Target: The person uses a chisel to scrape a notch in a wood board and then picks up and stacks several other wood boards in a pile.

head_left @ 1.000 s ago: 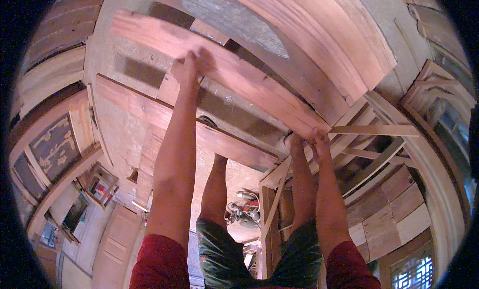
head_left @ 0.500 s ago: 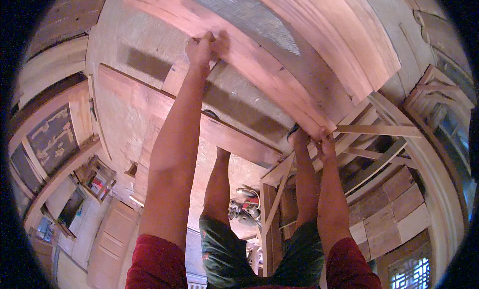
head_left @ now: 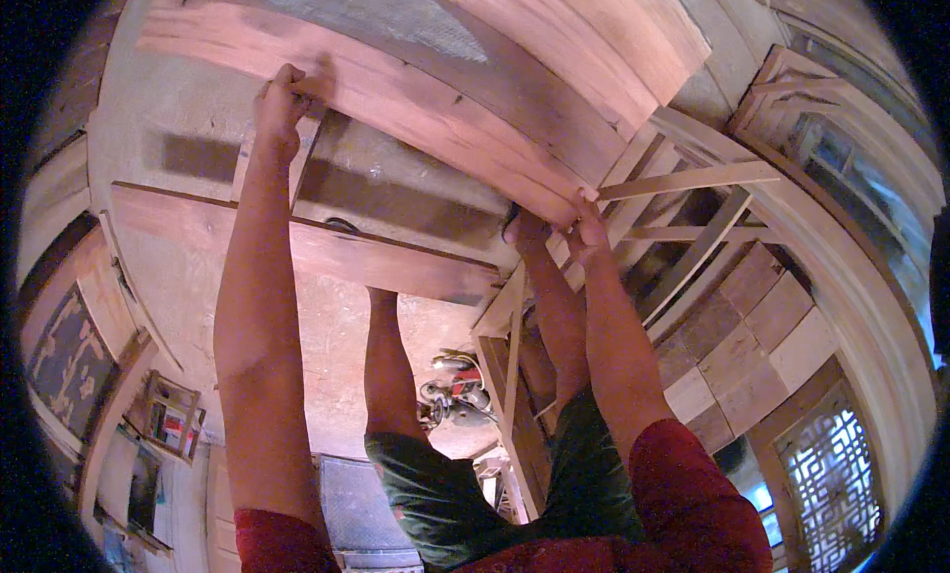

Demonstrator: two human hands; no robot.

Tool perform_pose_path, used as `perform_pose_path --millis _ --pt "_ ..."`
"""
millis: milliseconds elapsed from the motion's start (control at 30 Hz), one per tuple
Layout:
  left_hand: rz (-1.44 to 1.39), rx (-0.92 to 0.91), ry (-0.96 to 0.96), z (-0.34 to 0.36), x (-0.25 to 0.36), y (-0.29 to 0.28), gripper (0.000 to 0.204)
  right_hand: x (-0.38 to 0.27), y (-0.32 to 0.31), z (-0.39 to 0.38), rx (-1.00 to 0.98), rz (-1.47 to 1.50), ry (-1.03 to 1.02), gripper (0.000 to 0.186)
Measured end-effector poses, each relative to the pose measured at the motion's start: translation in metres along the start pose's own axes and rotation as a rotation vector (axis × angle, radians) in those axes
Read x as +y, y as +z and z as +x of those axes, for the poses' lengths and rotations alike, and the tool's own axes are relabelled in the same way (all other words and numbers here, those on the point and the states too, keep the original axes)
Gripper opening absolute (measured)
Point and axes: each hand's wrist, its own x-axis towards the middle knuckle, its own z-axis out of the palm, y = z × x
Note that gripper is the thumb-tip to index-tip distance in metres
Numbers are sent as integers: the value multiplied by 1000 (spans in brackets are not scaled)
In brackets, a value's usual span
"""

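A long reddish wooden plank (head_left: 396, 98) spans between my two hands, slanting from the upper left down to the right. My left hand (head_left: 281, 106) is closed on its near edge, left of the middle. At the plank's right end, my right hand (head_left: 588, 229) pinches the corner, beside my right leg. Dark shadows fall beneath the plank. Nearer to me lies a second plank (head_left: 396, 263) across the front of my feet, and a short narrow board (head_left: 255, 167) sits below my left hand. Beyond the held plank are wide pink-toned boards (head_left: 594, 48).
Wooden framing with slanted battens (head_left: 693, 192) stands close to my right hand. A red and metal power tool (head_left: 460, 390) is behind my legs. A lattice panel (head_left: 831, 479) is at the lower right, and a small wooden frame (head_left: 173, 415) is at the left.
My view has turned, so the whole scene sits further left and the planks slope less steeply. Both hands keep hold of the same plank.
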Motion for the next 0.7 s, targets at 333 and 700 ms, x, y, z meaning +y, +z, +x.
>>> perform_pose_path --millis 333,700 --pt "-28 -1 23 0 19 11 27 3 20 1 -71 16 -114 46" --pt "745 672 624 -31 -72 -73 72 44 -5 -23 504 -600 -716 53"
